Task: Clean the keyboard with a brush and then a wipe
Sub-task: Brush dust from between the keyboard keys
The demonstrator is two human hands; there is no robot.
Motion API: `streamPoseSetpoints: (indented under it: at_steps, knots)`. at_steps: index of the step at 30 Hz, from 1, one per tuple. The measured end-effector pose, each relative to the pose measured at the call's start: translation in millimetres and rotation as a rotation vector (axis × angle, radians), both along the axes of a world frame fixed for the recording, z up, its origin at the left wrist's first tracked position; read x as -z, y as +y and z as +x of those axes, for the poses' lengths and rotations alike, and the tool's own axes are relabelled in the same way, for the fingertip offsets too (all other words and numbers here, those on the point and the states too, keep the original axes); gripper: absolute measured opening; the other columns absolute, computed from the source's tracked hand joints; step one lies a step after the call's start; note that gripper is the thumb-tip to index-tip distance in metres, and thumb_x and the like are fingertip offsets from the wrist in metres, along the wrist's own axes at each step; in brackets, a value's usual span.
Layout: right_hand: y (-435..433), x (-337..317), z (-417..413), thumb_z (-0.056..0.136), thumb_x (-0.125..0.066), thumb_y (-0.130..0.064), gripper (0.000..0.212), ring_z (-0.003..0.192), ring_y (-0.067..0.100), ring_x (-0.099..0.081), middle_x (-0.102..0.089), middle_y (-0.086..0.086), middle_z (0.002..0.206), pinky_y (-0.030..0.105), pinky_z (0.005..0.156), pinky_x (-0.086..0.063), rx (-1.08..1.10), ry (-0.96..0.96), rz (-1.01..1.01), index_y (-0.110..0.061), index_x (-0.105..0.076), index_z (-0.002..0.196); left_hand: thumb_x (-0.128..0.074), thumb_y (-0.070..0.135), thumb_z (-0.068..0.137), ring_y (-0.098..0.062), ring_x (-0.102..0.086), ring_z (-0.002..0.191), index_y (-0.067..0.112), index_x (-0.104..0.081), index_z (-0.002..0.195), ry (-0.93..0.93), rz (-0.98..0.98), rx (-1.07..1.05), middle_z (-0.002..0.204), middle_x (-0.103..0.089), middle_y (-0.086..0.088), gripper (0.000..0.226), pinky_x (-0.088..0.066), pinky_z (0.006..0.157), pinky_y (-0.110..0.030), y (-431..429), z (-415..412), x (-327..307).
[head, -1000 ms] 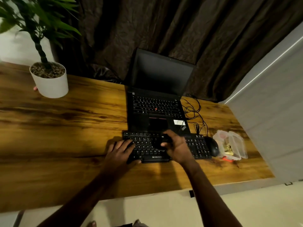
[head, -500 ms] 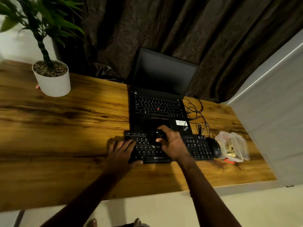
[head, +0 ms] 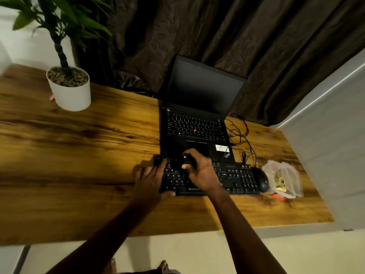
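Holds a small dark brush (head: 188, 160) over the left-middle keys of the black keyboard (head: 237, 177), fingers of the right hand (head: 201, 173) clenched round it; presses the left hand (head: 150, 178) on the keyboard's left end, fingers straight, thumb at the near edge; has the keyboard flat on the wooden desk (head: 79, 155), just near of an open laptop (head: 197, 125); right of the keyboard, a black mouse (head: 261, 179), then a clear plastic box (head: 284, 178); far left, a white plant pot (head: 71, 93).
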State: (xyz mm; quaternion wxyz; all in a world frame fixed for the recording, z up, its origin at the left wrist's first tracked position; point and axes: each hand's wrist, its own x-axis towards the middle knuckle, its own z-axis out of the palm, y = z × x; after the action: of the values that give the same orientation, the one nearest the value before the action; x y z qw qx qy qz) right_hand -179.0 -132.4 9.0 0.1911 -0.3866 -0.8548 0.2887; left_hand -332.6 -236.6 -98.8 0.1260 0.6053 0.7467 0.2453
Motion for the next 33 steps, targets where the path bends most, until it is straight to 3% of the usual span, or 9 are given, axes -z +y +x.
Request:
streamPoseSetpoints:
  at_steps: [3,7,13,16,19,22,26,30,33]
  knots:
    - [7.2,-8.0,8.8,0.086,-0.067,-0.009,0.032,0.095,0.012,-0.064,-0.065,0.0,0.104,0.029,0.08,-0.057,-0.057,-0.066,-0.149,-0.019,-0.059,0.114,-0.06,0.08,0.069,-0.032,-0.051,0.127,0.017,-0.03,0.154,-0.001,0.016,0.002,0.136,-0.059,-0.008,0.11,-0.03,0.107,-0.059,-1.5,0.4,-2.9]
    - [16.6,-7.5,9.1,0.088,-0.066,-0.009,0.032,0.093,0.012,-0.064,-0.065,0.002,0.106,0.027,0.076,-0.057,-0.032,-0.074,-0.119,-0.02,-0.058,0.117,-0.071,0.073,0.068,-0.033,-0.049,0.129,0.016,-0.03,0.154,-0.033,0.028,-0.001,0.139,-0.058,-0.009,0.111,-0.031,0.106,-0.058,-2.3,3.1,-7.7]
    - [6.7,4.6,9.5,0.096,-0.058,-0.031,0.021,0.081,0.008,-0.064,-0.063,-0.004,0.094,0.031,0.065,-0.057,0.007,0.075,0.106,-0.018,-0.057,0.112,-0.038,0.088,0.069,-0.026,-0.053,0.118,0.018,-0.03,0.152,-0.031,0.036,0.031,0.133,-0.062,-0.005,0.109,-0.021,0.098,-0.039,-5.0,-0.4,-12.5]
    - [2.1,6.3,20.7,0.094,-0.063,-0.025,0.021,0.078,0.01,-0.063,-0.063,-0.002,0.091,0.03,0.063,-0.056,-0.089,0.036,0.017,-0.021,-0.056,0.113,-0.033,0.09,0.069,-0.026,-0.05,0.121,0.018,-0.025,0.154,-0.045,0.05,0.033,0.136,-0.059,-0.005,0.111,-0.026,0.105,-0.049,-3.0,0.5,-10.5]
    - [6.7,7.3,34.4,0.092,-0.066,-0.021,0.026,0.085,0.008,-0.063,-0.063,-0.005,0.094,0.02,0.068,-0.053,-0.101,-0.006,-0.066,-0.028,-0.056,0.114,-0.029,0.093,0.07,-0.029,-0.053,0.117,0.018,-0.03,0.153,-0.035,0.045,0.015,0.13,-0.063,-0.007,0.111,-0.036,0.101,-0.061,-2.0,2.3,-10.4]
    - [18.4,10.2,48.2,0.09,-0.068,-0.022,0.032,0.093,0.013,-0.064,-0.064,-0.002,0.102,0.033,0.078,-0.059,-0.029,-0.012,-0.102,-0.034,-0.056,0.118,-0.033,0.098,0.058,-0.028,-0.044,0.129,0.023,-0.026,0.156,-0.046,-0.019,-0.011,0.142,-0.055,-0.003,0.123,-0.031,0.106,-0.056,-0.6,4.1,-22.5]
    - [39.2,9.9,79.4,0.091,-0.065,-0.032,0.03,0.096,0.019,-0.064,-0.063,0.0,0.104,0.044,0.077,-0.06,-0.018,-0.053,-0.078,-0.037,-0.053,0.117,-0.032,0.093,0.053,-0.026,-0.023,0.145,0.029,-0.015,0.158,-0.054,-0.202,-0.007,0.158,-0.033,0.002,0.124,-0.016,0.116,-0.048,1.3,9.6,-40.8]
    - [56.1,4.7,119.5,0.091,-0.067,-0.024,0.031,0.089,0.012,-0.065,-0.064,-0.001,0.101,0.035,0.07,-0.062,0.001,-0.053,-0.073,-0.035,-0.053,0.116,-0.064,0.065,0.077,-0.023,-0.021,0.145,0.031,-0.025,0.154,0.092,-0.306,-0.024,0.158,-0.027,0.005,0.093,-0.011,0.118,-0.044,8.7,21.6,-56.4]
    - [62.3,3.7,147.7,0.092,-0.067,-0.024,0.031,0.082,0.006,-0.066,-0.064,0.0,0.099,0.02,0.058,-0.056,0.019,-0.009,-0.101,-0.032,-0.055,0.118,-0.071,0.049,0.081,-0.021,-0.026,0.142,0.032,-0.033,0.15,0.158,-0.339,-0.031,0.155,-0.031,0.007,0.081,-0.017,0.115,-0.038,18.6,30.9,-62.6]
